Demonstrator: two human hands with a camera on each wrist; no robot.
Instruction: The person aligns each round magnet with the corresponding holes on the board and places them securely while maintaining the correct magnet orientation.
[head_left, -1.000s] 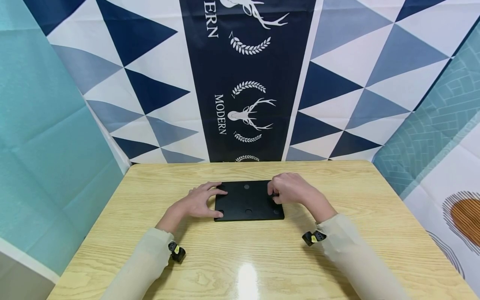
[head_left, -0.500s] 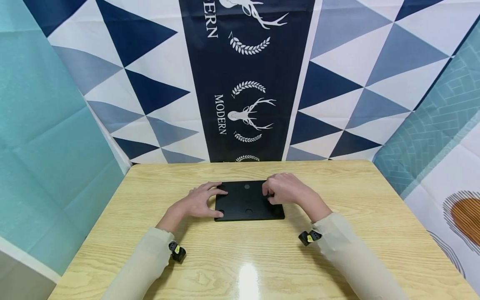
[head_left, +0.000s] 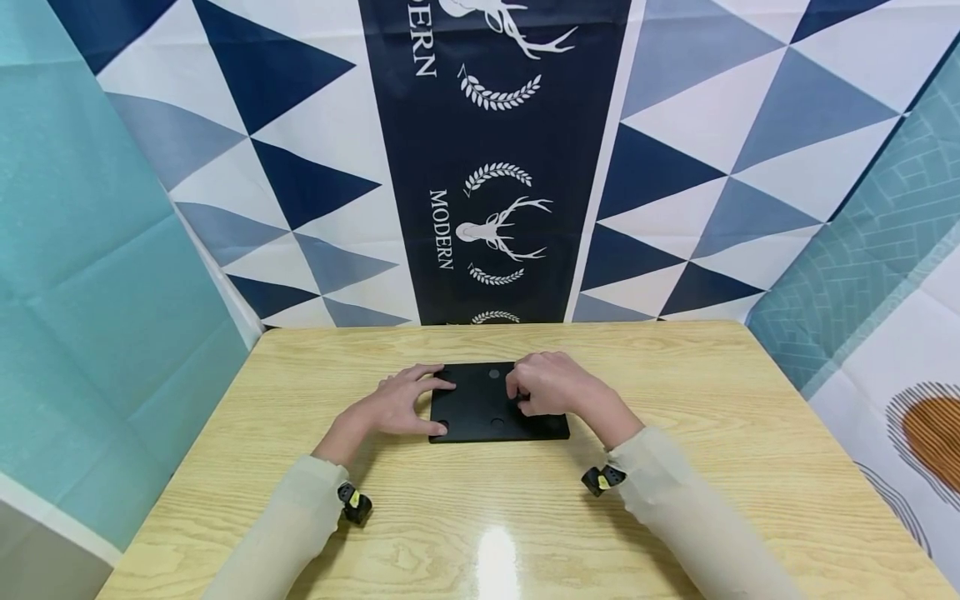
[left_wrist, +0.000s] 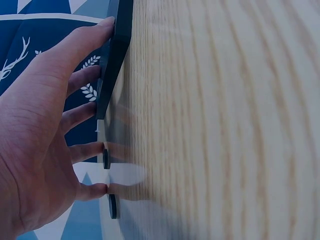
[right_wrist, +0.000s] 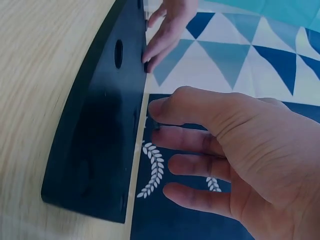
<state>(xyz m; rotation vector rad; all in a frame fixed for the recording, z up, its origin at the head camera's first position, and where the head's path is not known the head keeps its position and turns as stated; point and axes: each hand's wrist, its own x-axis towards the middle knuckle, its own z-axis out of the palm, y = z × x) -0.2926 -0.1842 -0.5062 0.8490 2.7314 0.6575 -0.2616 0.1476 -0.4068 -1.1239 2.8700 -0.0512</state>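
A flat black board (head_left: 480, 400) with round spots lies on the table. My left hand (head_left: 401, 402) spreads over its left end, with the thumb at the front left corner and fingertips at the edge. In the left wrist view, two thin dark discs (left_wrist: 113, 206) lie on the table by the outer fingers; the hand hides them in the head view. My right hand (head_left: 551, 385) is above the board, right of its middle, fingers curled down. Its thumb and index fingertip pinch a small dark piece (right_wrist: 156, 125), mostly hidden.
The light wooden table (head_left: 420, 517) ends at the back against a patterned cloth (head_left: 495, 167) with triangles and deer heads. Teal cloth (head_left: 112, 250) hangs on the left. Black wrist cameras (head_left: 354, 503) sit at both cuffs.
My right hand has slid left over the board, from its right end toward the middle, fingers still curled. The left hand and the board have stayed in place.
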